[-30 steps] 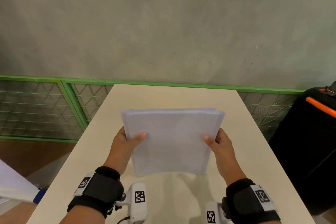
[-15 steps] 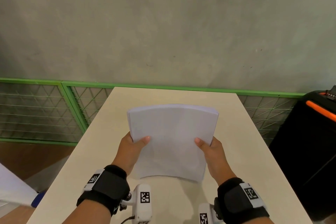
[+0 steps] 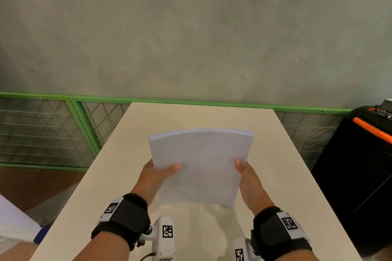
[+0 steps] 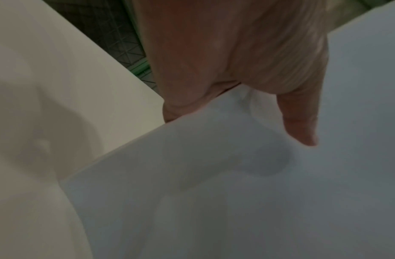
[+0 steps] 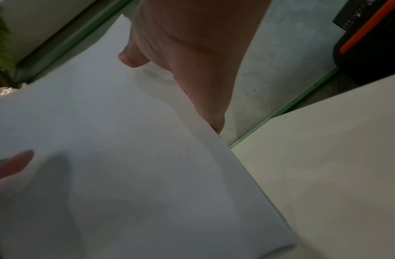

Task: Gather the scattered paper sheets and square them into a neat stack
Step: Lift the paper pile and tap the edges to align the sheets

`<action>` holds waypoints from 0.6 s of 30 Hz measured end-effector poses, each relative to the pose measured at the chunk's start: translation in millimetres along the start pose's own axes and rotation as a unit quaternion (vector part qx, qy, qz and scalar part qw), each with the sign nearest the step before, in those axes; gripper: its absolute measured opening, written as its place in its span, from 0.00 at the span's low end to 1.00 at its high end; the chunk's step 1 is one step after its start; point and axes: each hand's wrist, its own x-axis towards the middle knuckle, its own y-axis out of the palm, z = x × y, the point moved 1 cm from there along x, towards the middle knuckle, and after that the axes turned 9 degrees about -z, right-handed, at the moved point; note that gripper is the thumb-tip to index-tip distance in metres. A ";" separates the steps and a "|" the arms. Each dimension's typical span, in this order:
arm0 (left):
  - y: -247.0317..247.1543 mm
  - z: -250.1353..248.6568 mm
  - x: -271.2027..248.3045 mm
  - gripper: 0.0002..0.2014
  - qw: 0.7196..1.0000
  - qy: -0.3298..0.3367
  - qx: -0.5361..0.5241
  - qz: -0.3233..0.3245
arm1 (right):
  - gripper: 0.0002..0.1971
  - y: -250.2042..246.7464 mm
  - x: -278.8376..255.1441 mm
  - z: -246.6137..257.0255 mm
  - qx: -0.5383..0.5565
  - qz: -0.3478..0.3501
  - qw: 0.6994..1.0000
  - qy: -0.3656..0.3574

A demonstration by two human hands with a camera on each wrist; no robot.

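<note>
A stack of white paper sheets (image 3: pixel 199 163) stands tilted on its lower edge above the beige table (image 3: pixel 127 137), bowed outward across its width. My left hand (image 3: pixel 159 174) grips its left edge, thumb on the front face and fingers behind. My right hand (image 3: pixel 246 176) grips the right edge the same way. The left wrist view shows the paper stack (image 4: pixel 236 192) under my left hand (image 4: pixel 258 87), thumb pressed on it. The right wrist view shows the paper stack (image 5: pixel 125 157) pinched by my right hand (image 5: pixel 181 61). The fingers behind the sheets are hidden.
The table is long and narrow, ending at a green-framed mesh fence (image 3: pixel 53 129) below a grey wall. A black case with an orange stripe (image 3: pixel 364 154) stands off the right edge. A white object (image 3: pixel 14 222) lies past the left edge.
The sheets' top edges have come together into an even stack. Both hands have drawn closer together and nearer to me, and the stack bows more.
</note>
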 end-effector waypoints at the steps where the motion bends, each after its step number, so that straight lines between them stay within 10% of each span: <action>1: 0.2 2.0 1.0 0.33 1.000 -0.005 0.006 -0.004 | 0.44 1.0 0.1 -1.4 -0.002 0.006 1.000 0.004; 18: 7.1 2.1 -0.5 0.23 0.998 0.028 0.013 -0.048 | 0.44 8.2 1.7 -0.4 0.003 -0.075 0.997 -0.035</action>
